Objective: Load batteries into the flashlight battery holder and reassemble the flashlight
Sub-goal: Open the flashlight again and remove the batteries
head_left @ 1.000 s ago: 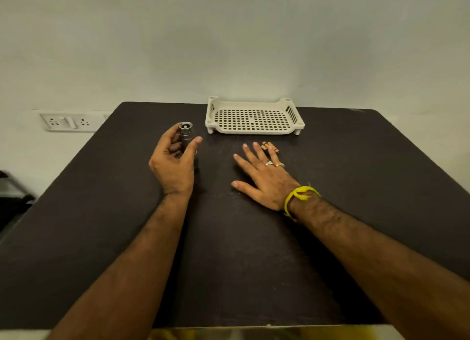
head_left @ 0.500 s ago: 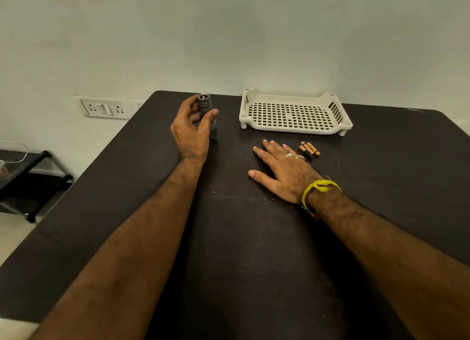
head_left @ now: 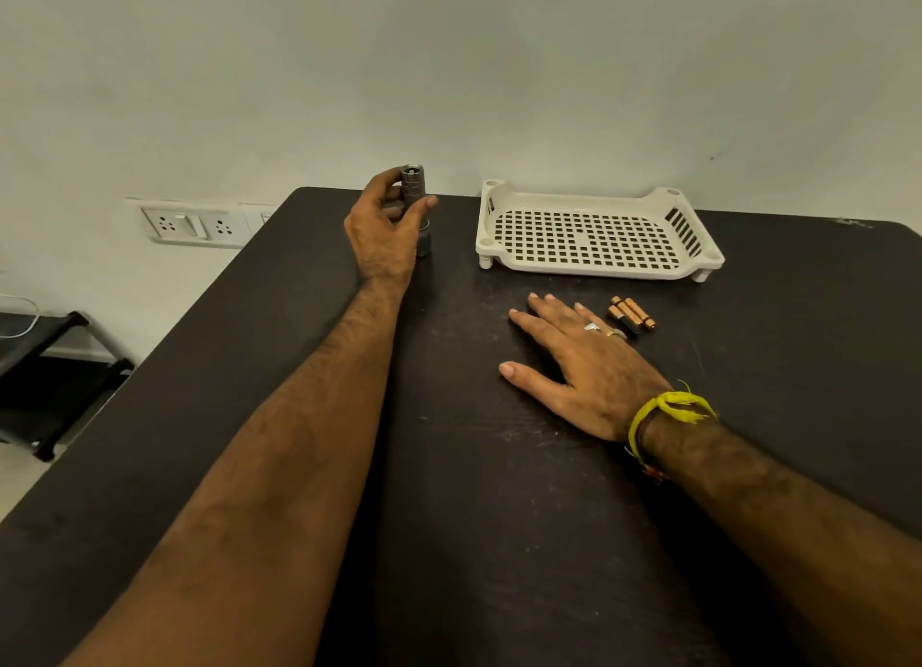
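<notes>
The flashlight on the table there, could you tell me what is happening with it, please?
A person's left hand has its grip around the flashlight, which stands upright on the dark table. The right hand lies flat and open on the table, holding nothing. The batteries lie loose beside its fingers, in front of the white perforated tray. None are loaded yet.

The left hand (head_left: 386, 227) is raised with fingers curled in a grip, and the right hand (head_left: 581, 367) lies flat, fingers spread.

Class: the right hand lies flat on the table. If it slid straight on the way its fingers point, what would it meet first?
Probably the cream tray, at its near-left corner. The right hand points up and slightly left, missing the batteries; depth is uncertain.
</notes>
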